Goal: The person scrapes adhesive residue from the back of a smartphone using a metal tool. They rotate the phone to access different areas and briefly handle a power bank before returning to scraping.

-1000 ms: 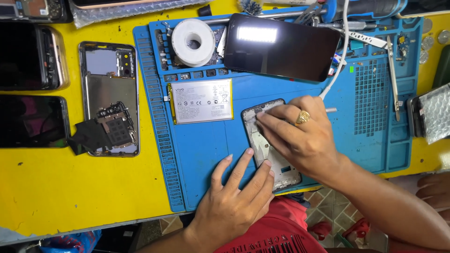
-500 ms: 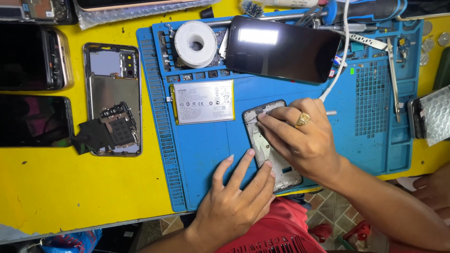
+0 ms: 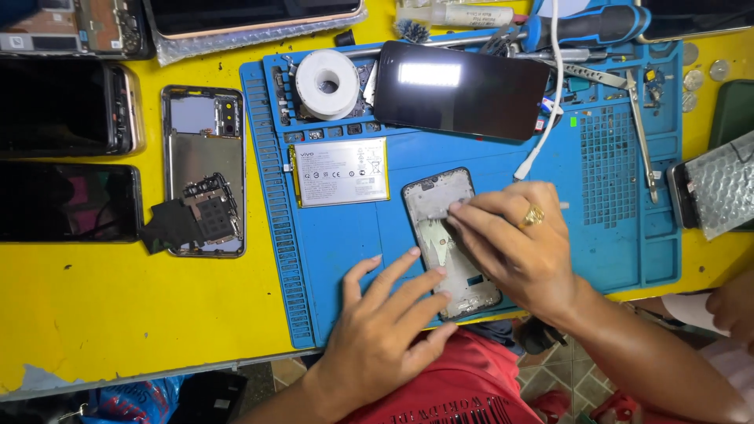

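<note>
Near the front edge of the table (image 3: 94,314), on the blue mat (image 3: 613,259), lies an opened phone frame (image 3: 440,228), its lower end close to the mat's front border. The left hand (image 3: 385,322) lies flat with fingers spread, the fingertips pressing the frame's lower left side to steady it. The right hand (image 3: 518,251) has its fingers drawn together over the frame's upper half, pinching something small against the inside; what it grips is too small to tell. The frame sits so near the front edge that a hard push from the right hand could slide it off the mat and over the table's edge, since only the left fingertips hold it. Too much force at the pinch could, I judge, bend the thin frame or tear whatever is being worked there. A battery (image 3: 339,171) lies just left of the frame, and a slip of the right hand toward it could strike it. A dark phone (image 3: 459,90) rests behind the frame, with a white cable (image 3: 542,133) trailing beside it; a lifted wrist could catch that cable and drag it across the mat.
</note>
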